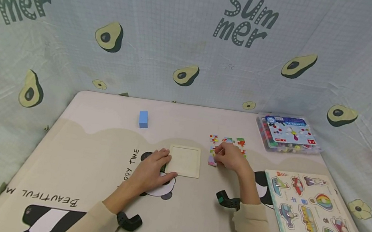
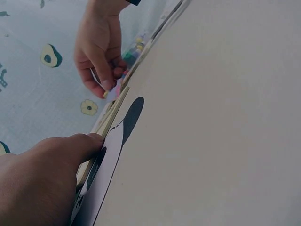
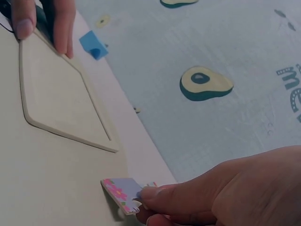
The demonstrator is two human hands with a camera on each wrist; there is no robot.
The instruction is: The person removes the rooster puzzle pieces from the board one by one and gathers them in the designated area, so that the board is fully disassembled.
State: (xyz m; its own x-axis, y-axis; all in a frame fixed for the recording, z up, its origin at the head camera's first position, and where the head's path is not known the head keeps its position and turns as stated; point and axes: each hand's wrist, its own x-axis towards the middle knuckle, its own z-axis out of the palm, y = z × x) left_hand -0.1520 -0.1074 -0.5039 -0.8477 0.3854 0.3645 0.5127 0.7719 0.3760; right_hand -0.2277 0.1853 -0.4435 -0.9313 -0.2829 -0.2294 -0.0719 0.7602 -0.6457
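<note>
A shallow cream puzzle tray (image 1: 184, 161) lies flat on the table, its recess bare. My left hand (image 1: 153, 169) holds it at the left end, thumb (image 2: 87, 146) against the near edge and fingers on the left edge. To the right of the tray, my right hand (image 1: 232, 157) pinches a jigsaw piece (image 3: 117, 190) between thumb and fingertips. That piece is lilac with pink flowers and is tilted up off the table. Other colourful jigsaw pieces (image 1: 241, 142) lie around and partly beneath the right hand, which hides some of them.
A blue block (image 1: 143, 119) stands at the back left. At the back right is a clear plastic box (image 1: 289, 134) of coloured parts. A large picture board (image 1: 314, 225) with vehicle shapes covers the right side of the table. A printed curtain hangs behind the table.
</note>
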